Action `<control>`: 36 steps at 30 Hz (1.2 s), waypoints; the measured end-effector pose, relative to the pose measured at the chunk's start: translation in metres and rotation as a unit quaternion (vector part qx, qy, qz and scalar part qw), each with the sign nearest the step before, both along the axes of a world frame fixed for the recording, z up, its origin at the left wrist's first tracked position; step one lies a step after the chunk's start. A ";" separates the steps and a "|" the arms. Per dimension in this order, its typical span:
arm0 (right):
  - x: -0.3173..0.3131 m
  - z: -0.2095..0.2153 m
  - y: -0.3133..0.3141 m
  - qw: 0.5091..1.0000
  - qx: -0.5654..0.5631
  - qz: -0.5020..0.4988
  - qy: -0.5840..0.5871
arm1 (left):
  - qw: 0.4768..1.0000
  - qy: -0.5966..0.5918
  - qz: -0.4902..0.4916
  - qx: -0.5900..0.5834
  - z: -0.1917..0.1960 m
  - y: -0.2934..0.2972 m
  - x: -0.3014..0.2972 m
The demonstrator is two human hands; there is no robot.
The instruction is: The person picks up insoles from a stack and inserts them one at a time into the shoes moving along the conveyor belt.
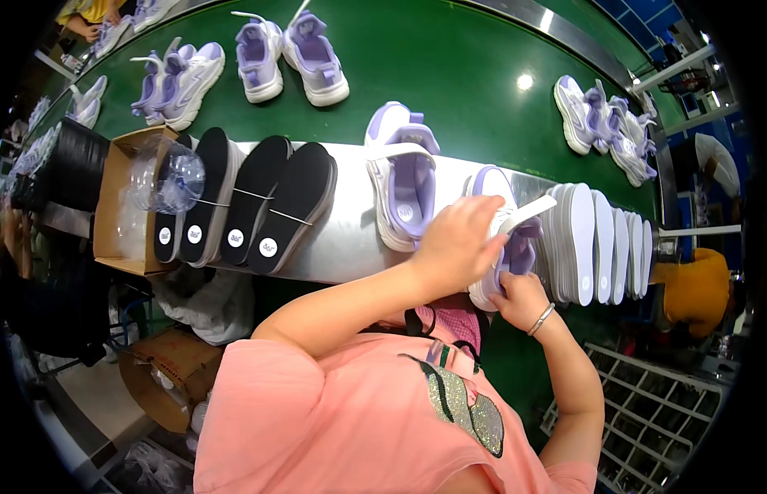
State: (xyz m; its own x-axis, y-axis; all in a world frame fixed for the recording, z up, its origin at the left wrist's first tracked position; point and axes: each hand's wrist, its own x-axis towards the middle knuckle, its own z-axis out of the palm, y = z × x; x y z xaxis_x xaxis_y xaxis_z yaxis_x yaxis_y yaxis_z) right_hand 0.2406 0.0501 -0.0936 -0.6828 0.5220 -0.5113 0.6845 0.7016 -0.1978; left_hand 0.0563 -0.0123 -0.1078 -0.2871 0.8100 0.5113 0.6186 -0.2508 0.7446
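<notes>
1. Orientation. The 12 o'clock direction is the top of the view; positions are read from the held shoe [518, 253]. Its toe points to 12 o'clock, its heel to 6. The long axis runs nearly straight between them.
2. Location. The shoe sits at the near side of the table [437, 70], heel toward the wearer. Contact with the tabletop cannot be determined.
3. Appearance. White and lavender upper, pale sole, lavender lining. A white strap [533, 212] stands out toward 2 o'clock.
4. Left grip [456, 247]. Holding the shoe from 9 o'clock: fingers over the front of the upper, thumb at the strap base.
5. Right grip [523, 301]. Holding the heel from 5 o'clock, thumb at the collar; the remaining fingers are largely hidden. A silver bangle [541, 319] circles the wrist.
6. Surface. Green, with a bare metal strip [348, 239] along the near side. At 9 o'clock: a matching shoe [383, 189], then banded black insoles [294, 193] and an open carton [120, 198]. At 3 o'clock: a row of pale insoles [583, 247]. Paired shoes [256, 62] stand at 11 o'clock.
7. Room. A white wire rack [639, 409] stands at 5 o'clock; a person in orange [698, 284] is at 3 o'clock.
</notes>
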 end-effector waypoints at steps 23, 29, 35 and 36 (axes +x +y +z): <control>-0.021 0.021 0.062 0.924 0.106 0.047 0.365 | 0.938 0.091 0.199 -0.270 -0.002 0.138 -0.138; 0.000 0.023 0.155 0.932 0.199 -0.008 0.302 | 0.985 0.137 0.104 0.019 -0.053 0.128 -0.095; 0.007 -0.004 0.289 0.929 0.308 -0.170 0.116 | 0.986 0.122 0.017 -0.114 -0.110 0.063 -0.018; 0.010 -0.012 0.307 0.920 0.327 -0.187 0.107 | 0.985 0.127 0.007 -0.117 -0.112 0.065 -0.017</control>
